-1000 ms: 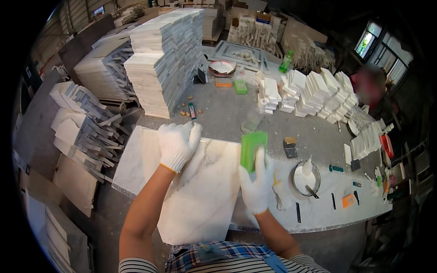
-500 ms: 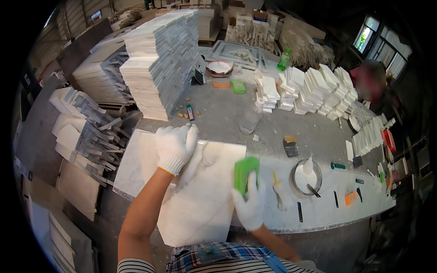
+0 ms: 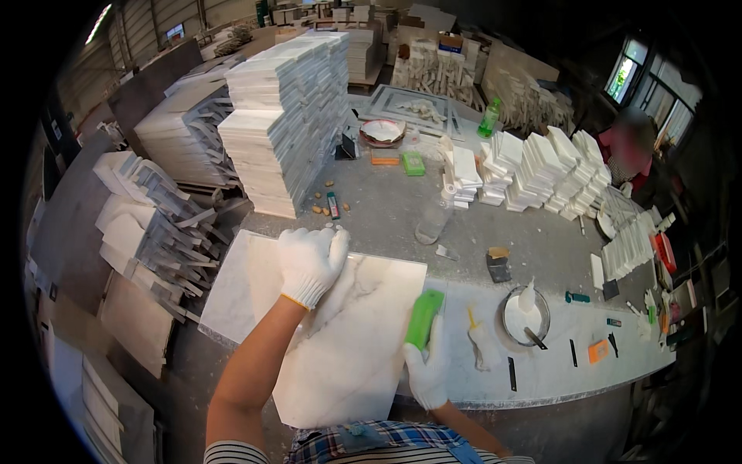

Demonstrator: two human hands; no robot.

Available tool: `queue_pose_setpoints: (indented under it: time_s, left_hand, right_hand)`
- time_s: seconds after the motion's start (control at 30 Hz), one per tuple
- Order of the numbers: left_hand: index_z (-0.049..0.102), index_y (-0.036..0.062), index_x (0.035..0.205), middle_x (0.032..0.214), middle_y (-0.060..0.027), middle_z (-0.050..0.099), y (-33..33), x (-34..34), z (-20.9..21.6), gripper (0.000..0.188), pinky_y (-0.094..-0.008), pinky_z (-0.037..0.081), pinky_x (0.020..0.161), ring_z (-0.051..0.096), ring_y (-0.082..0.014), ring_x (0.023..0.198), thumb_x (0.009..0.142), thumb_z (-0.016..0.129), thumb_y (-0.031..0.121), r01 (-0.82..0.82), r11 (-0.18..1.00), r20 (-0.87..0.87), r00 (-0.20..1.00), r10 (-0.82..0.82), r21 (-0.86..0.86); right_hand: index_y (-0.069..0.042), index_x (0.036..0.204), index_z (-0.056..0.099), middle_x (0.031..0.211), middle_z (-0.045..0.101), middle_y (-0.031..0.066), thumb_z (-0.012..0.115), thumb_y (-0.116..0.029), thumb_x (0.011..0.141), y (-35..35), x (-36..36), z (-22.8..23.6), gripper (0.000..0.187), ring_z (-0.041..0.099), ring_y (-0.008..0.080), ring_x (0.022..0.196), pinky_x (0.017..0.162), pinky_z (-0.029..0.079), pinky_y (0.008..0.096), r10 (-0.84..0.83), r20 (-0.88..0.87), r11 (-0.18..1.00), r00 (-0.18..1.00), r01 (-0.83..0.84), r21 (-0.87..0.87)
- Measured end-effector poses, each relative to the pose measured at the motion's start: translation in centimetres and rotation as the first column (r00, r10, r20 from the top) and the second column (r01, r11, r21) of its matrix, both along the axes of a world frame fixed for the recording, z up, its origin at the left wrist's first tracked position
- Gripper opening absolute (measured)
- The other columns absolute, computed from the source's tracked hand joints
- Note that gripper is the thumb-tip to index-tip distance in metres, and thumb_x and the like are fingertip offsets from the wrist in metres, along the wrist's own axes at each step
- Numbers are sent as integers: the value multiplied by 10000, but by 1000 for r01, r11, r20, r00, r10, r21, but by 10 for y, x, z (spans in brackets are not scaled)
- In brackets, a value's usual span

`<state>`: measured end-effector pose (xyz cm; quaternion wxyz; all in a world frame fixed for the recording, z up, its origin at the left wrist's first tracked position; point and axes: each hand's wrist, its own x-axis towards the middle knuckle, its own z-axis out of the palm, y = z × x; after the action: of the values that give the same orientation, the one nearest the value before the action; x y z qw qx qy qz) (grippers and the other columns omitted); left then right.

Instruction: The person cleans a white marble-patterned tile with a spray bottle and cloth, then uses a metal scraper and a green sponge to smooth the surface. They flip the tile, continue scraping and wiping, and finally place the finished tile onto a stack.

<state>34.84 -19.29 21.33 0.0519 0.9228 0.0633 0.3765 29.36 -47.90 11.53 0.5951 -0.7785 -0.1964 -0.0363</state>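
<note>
A white, grey-veined marble slab lies on the near part of the bench, its near corners cut off. My left hand, in a white knit glove, rests at its far edge with curled fingers; the fingertips are hidden. At the slab's right edge my gloved right hand is closed around a green sanding block, tilted on its side. Its working face is turned away from view. Just right of that hand lies a whitish brush-like tool with a yellow end.
A tall stack of white slabs stands at the back left. On the right are a metal bowl of white paste, dark blades and an orange block. A clear bottle stands beyond the slab. A person is at the far right.
The green sanding block has turned from broad to narrow in view and dropped slightly along the slab's right edge. My left hand stays at the far edge; the whole view has shifted slightly.
</note>
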Motion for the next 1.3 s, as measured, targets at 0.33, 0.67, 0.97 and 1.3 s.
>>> queue_pose_setpoints:
  time_s: [0.33, 0.67, 0.97, 1.3]
  left_hand:
    - [626, 140, 657, 602, -99, 620, 5, -3, -1, 342, -477, 413, 629, 598, -337, 583, 969, 625, 278, -4, 1000, 15, 1000, 3, 30]
    - [647, 149, 652, 555, -91, 614, 7, -1, -7, 348, -460, 433, 624, 609, -302, 544, 957, 644, 318, -16, 998, 39, 999, 13, 64]
    - [652, 151, 658, 600, -72, 634, 4, -5, 1, 347, -460, 432, 631, 629, -302, 579, 960, 635, 321, -28, 999, 7, 1000, 28, 40]
    - [655, 143, 669, 669, -80, 663, 3, -3, -2, 370, -472, 431, 649, 631, -323, 598, 985, 582, 322, 0, 1000, -32, 999, 0, 1]
  right_hand:
    - [55, 1677, 199, 1685, 352, 219, 584, -219, 1026, 14, 63, 26, 805, 330, 317, 1557, 1274, 253, 398, 222, -284, 923, 933, -107, 370]
    - [69, 1671, 210, 1703, 332, 199, 577, -220, 995, 15, 61, 39, 822, 328, 314, 1561, 1275, 253, 401, 206, -216, 916, 954, -110, 385]
    - [71, 1670, 213, 1718, 314, 202, 589, -223, 1004, -3, 21, 21, 820, 292, 303, 1589, 1285, 235, 392, 266, -422, 913, 867, -86, 399]
    - [-18, 1494, 607, 1458, 655, 163, 722, -211, 959, -30, 166, 160, 581, 620, 232, 1316, 1121, 465, 357, 464, -233, 835, 855, -510, -207]
